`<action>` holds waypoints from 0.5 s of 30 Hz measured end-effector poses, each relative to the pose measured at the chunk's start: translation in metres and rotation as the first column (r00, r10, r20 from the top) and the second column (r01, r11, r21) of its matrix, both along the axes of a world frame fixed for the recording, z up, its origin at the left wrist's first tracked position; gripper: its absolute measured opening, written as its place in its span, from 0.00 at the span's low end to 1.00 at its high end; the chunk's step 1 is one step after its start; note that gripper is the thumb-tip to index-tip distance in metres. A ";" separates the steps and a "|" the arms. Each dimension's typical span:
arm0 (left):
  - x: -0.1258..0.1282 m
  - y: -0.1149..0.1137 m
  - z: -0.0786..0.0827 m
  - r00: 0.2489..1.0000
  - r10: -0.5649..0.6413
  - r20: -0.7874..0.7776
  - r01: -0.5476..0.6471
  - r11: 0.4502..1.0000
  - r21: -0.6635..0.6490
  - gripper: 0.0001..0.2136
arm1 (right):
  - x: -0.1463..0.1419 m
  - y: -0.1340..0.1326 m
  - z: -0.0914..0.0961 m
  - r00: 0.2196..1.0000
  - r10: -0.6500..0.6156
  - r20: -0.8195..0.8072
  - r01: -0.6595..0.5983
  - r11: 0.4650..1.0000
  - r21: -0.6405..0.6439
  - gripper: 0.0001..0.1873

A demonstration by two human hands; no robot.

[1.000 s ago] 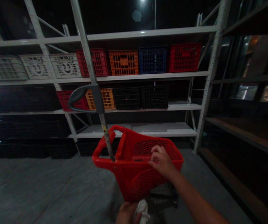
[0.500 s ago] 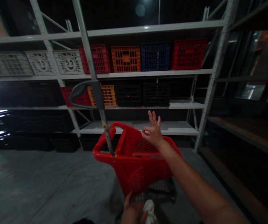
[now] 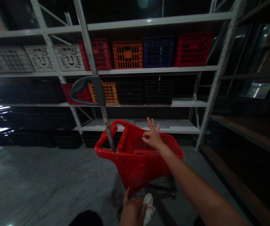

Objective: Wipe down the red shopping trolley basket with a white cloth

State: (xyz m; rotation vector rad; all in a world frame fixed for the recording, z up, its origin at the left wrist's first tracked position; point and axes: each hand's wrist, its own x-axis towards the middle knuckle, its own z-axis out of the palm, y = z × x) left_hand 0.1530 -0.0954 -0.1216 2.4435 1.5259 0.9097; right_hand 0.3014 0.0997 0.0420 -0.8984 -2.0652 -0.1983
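A crumpled white cloth [image 3: 149,205] is gripped in my left hand [image 3: 133,208], low in the middle of the view, its thumb pointing up near the trolley's base. My right hand [image 3: 152,137] is raised in front of the basket, thumb and index finger pinched into a ring with nothing seen between them, the other fingers standing up. Behind both hands is a red plastic shopping trolley [image 3: 144,161] with a mesh-sided basket. A metal pole [image 3: 91,56] with a grey loop handle [image 3: 98,91] rises by the trolley's handlebar.
White metal shelving [image 3: 130,71] spans the background. It carries white crates [image 3: 69,58], an orange crate [image 3: 127,55], a blue crate [image 3: 158,52], a red crate [image 3: 193,50] and black crates [image 3: 159,93]. Dark shelves [image 3: 247,128] line the right side. Grey concrete floor [image 3: 43,179] lies to the left.
The view has tilted down slightly, so the shelves and crates sit higher. My right hand keeps its ring shape, a little lower against the basket. My left hand still grips the cloth.
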 end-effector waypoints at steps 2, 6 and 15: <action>-0.001 0.002 0.003 0.998 0.021 0.054 -0.020 1.000 -0.011 0.13 | 0.001 -0.004 0.000 1.000 0.012 -0.011 -0.012 1.000 -0.028 0.05; -0.005 0.012 0.016 0.938 0.152 0.311 -0.125 0.987 -0.104 0.11 | 0.002 -0.025 -0.015 0.981 0.191 -0.038 -0.194 0.953 -0.232 0.06; -0.023 0.039 0.041 0.576 0.419 0.702 -0.104 0.889 -0.445 0.15 | -0.012 -0.119 -0.104 0.815 0.164 -0.556 -0.489 0.709 -0.508 0.22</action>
